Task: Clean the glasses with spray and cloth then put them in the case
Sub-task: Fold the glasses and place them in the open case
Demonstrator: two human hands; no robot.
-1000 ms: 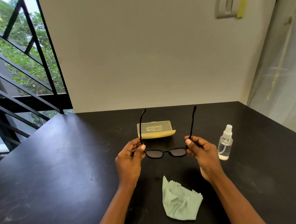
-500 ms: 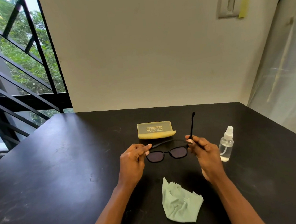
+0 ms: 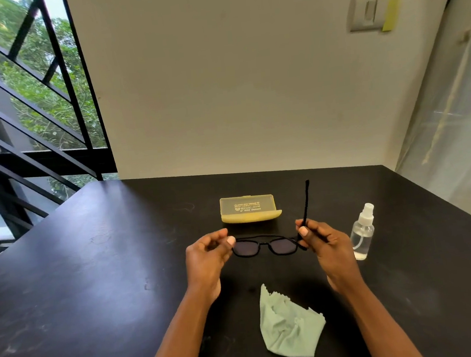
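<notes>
Black-framed glasses [image 3: 266,245] with dark lenses hang just above the black table [image 3: 94,278]. My left hand [image 3: 207,256] pinches the frame's left end, where the temple lies folded along the top of the lenses. My right hand [image 3: 321,242] pinches the right end, and that temple sticks up and away. The yellow case [image 3: 248,209] lies shut behind the glasses. A clear spray bottle [image 3: 363,233] with a white nozzle stands right of my right hand. A crumpled pale green cloth [image 3: 290,328] lies on the table between my forearms.
A white wall with a light switch [image 3: 368,11] rises behind the table's far edge. A window with black bars [image 3: 21,112] is at the left and a translucent sheet [image 3: 454,128] hangs at the right.
The left temple, upright a second ago, has been folded down across the lenses by my left hand. The right temple still stands out. The glasses stayed in about the same place.
</notes>
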